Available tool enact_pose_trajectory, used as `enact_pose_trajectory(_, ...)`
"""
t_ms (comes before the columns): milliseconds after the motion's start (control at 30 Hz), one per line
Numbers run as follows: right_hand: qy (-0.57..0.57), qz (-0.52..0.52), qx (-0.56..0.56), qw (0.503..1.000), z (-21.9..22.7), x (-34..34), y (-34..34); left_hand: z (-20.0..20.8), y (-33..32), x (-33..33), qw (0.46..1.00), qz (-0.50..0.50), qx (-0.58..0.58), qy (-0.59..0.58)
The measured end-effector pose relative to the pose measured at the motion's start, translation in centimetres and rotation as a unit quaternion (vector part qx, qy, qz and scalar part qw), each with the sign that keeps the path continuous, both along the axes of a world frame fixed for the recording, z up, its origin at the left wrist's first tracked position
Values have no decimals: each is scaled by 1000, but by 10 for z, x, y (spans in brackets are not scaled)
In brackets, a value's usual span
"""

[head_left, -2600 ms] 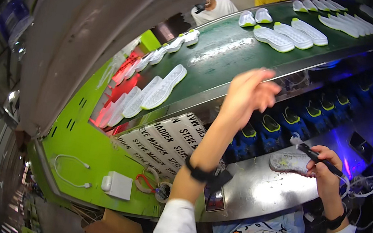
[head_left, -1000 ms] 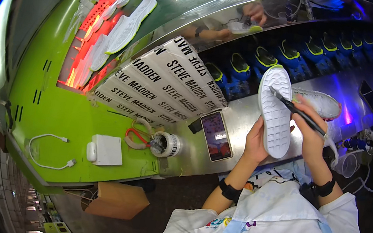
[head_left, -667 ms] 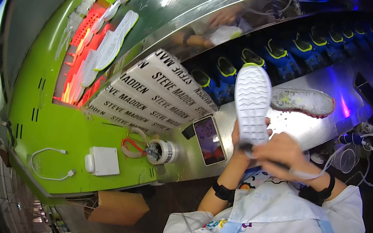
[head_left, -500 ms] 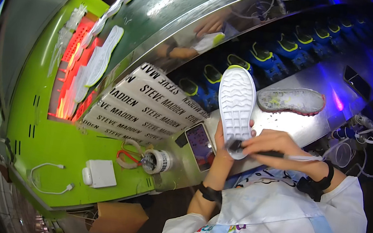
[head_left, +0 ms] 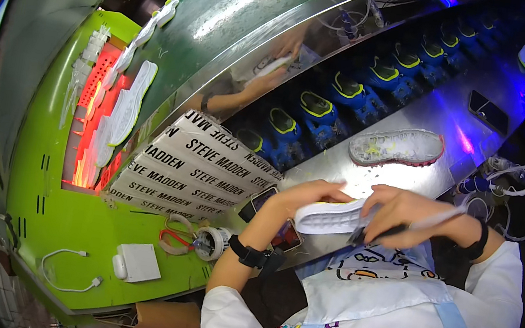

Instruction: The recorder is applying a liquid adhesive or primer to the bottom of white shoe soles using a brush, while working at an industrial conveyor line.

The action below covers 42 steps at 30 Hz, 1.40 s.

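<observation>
Left hand (head_left: 307,194) clasps the sole (head_left: 328,219), now tipped sideways, apparently exposing its edge; right hand (head_left: 395,213) grips a tool (head_left: 357,236).

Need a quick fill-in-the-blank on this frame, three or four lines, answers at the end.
1. The left hand holds the white sole, and the dark tool is in the ____.
2. The white case lies on a tabletop coloured ____.
3. The lined-up shoes with yellow-green collars look mainly ____.
4. The wrist bands are ____.
Missing words: right hand; green; blue; black.
</observation>
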State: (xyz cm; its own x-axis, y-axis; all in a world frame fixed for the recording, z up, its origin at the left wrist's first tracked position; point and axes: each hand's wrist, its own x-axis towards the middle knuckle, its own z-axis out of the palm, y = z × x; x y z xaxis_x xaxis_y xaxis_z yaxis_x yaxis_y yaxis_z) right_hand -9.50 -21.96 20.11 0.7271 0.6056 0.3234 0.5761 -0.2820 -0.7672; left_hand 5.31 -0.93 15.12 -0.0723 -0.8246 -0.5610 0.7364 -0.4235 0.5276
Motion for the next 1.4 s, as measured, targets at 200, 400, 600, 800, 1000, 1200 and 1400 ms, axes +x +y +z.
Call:
enact_pose_trajectory(200, 146, -260, 200, 933, 9, 1, 9, -20, -35, -54, 842, 382, -368, 101)
enact_pose_trajectory(400, -215, -341, 37, 914, -16, 17, 36, -53, -42, -74, 739, 463, -413, 262)
enact_pose_trajectory(600, -203, -280, 62, 936, -5, 19, 28, -40, -37, -59, 783, 473, -375, 152)
enact_pose_trajectory(800, 166, -130, 194, 958, -1, 14, 30, -15, -36, -35, 844, 375, -368, 111)
enact_pose_trajectory(1000, 114, -49, 175, 977, 5, 19, 15, -1, -29, -20, 917, 307, -243, 74)
enact_pose_trajectory(1200, 78, -11, 101, 992, 15, 11, 8, 20, -43, -13, 968, 200, -85, 126)
enact_pose_trajectory(1400, 45, -29, 148, 988, 13, 6, -10, 41, -53, -22, 988, 133, 44, 68)
